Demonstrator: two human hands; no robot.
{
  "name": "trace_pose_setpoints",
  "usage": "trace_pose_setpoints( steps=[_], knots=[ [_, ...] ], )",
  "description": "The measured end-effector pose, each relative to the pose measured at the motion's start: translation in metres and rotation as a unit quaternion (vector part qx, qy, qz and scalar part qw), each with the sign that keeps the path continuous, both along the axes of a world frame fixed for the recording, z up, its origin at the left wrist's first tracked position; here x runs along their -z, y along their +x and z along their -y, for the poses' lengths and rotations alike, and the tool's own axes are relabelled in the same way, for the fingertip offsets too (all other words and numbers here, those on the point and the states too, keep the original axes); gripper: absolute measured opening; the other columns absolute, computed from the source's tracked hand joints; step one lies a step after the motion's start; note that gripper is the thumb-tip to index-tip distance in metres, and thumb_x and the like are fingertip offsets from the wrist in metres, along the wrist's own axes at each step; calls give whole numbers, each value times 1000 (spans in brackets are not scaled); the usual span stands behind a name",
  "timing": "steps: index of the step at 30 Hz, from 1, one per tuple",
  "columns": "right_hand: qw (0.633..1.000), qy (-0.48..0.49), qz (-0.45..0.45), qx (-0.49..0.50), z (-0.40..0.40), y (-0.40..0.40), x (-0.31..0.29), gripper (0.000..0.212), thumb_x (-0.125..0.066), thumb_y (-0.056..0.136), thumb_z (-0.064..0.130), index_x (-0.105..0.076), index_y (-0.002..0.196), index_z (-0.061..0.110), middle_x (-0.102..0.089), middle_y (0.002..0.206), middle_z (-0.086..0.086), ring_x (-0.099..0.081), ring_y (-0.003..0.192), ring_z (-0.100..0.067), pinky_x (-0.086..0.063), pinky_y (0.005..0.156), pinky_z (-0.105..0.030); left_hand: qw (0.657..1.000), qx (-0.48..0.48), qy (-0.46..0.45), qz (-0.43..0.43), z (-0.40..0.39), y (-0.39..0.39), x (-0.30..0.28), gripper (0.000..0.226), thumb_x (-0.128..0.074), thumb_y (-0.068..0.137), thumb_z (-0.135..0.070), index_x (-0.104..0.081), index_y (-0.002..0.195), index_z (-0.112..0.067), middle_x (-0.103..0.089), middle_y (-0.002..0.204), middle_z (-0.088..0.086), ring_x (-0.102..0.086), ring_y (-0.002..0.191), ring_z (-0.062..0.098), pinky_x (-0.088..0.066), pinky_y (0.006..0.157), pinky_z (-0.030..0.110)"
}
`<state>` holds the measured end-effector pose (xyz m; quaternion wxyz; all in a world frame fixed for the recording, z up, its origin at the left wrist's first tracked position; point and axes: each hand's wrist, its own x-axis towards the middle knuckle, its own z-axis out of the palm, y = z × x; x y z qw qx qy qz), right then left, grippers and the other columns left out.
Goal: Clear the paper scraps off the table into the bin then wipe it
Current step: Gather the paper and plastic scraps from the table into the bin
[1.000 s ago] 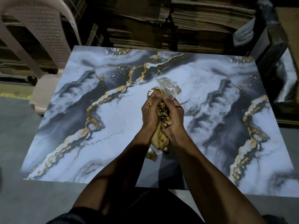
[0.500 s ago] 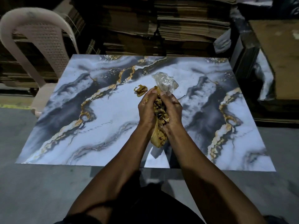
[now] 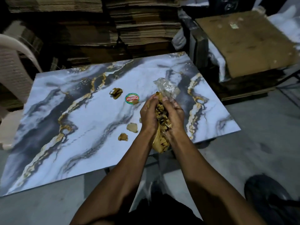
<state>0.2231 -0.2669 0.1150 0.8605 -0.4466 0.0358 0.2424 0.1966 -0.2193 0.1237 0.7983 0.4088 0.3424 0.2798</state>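
The bundle of brown paper scraps (image 3: 160, 127) is pressed between both hands over the table's near right part. Its long axis runs from 12 o'clock down to 6 o'clock, with a crumpled clear plastic wrapper (image 3: 167, 88) sticking out of the top and a brown tail hanging below the wrists past the table's near edge. The left hand (image 3: 148, 116) cups the bundle's left side with fingers curled in, and the right hand (image 3: 174, 118) closes round its right side and the plastic; both are full, with no free finger showing. The loose pieces all lie on the left hand's side. A pale scrap (image 3: 132, 127) sits just beside that wrist at about 9 o'clock, a smaller crumpled scrap (image 3: 122, 137) a little further out at about 8 o'clock, a round red and green label (image 3: 132, 98) near the fingertips at about 10 o'clock, and a darker crumpled scrap (image 3: 116, 93) beyond it on the same bearing. The left hand is therefore the nearer one to every remaining piece, and I judge it would have to let go of the bundle to reach them. They lie on the marble-patterned table (image 3: 65, 127). No bin can be made out for certain. Outward, a plastic chair (image 3: 13, 65) stands at the far left and stacked cardboard (image 3: 138, 21) behind.
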Motion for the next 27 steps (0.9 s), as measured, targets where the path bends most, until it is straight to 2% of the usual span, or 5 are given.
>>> trace_pose_setpoints(
  steps=[5,10,17,20,27],
  knots=[
    [999,-24,8,48,49,9,2,25,-62,91,4,-66,115,-4,-74,97,-16,-72,90,-28,-57,80,-34,998,61,7,-7,44,11,-2,27,-54,95,-8,-63,120,1,-69,102,3,-67,88,6,-54,76,14],
    [996,-18,4,92,104,44,4,28,-62,92,6,-65,119,-2,-74,101,-15,-72,93,-27,-56,79,-32,993,107,42,-27,98,46,-6,28,-51,96,-6,-62,119,6,-66,101,6,-62,82,6,-52,69,10],
    [993,-50,7,102,194,132,13,33,-61,95,16,-62,122,-4,-72,106,-20,-70,96,-30,-56,86,-38,992,108,43,-38,190,130,-7,30,-56,95,-10,-63,120,4,-65,123,19,-61,104,19,-49,97,34],
    [992,-77,13,100,236,169,10,38,-61,96,25,-64,119,-4,-72,105,-20,-71,96,-30,-57,88,-39,993,109,22,-39,230,169,-6,32,-55,95,-11,-62,121,7,-66,114,19,-61,97,20,-49,94,35],
    [988,-124,-11,95,307,251,6,44,-55,97,42,-70,105,2,-76,82,-8,-74,76,-20,-58,62,-26,991,123,-6,-46,294,249,-1,32,-57,94,-15,-64,118,5,-68,103,14,-63,88,18,-53,82,30]
  ],
)
